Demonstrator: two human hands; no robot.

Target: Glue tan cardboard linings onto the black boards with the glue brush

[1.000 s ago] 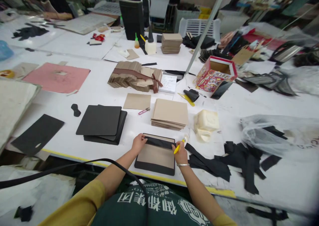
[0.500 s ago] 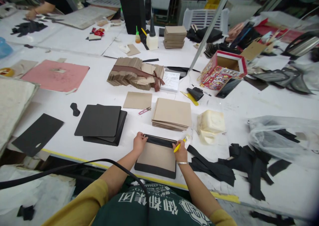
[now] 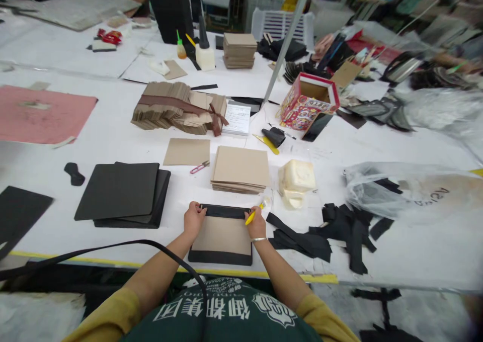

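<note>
A tan board point(image 3: 222, 235) with black strips along its top and bottom edges lies flat before me at the table's front. My left hand point(image 3: 193, 218) is closed at its upper left corner, fingertips pinching the black strip point(image 3: 226, 211). At the upper right corner my right hand point(image 3: 257, 225) holds a small yellow-handled brush point(image 3: 253, 215), its pale bristles pointing up and away. The fingertips of that hand also touch the strip's right end. Just beyond the board sits a stack of tan boards point(image 3: 240, 165), with a whitish glue container point(image 3: 297, 177) to its right.
Black boards point(image 3: 118, 188) are stacked on the left. Loose black strips point(image 3: 302, 239) and a clear plastic bag point(image 3: 396, 186) lie to the right. Farther back are pink thread snips point(image 3: 199, 167), a tied bundle of tan pieces point(image 3: 166, 108), a red box point(image 3: 309, 103) and a slanting metal pole point(image 3: 289, 40).
The head view has turned to the right, so everything on the table appears farther left. Both hands stay at the board's upper corners, with the brush still in the right.
</note>
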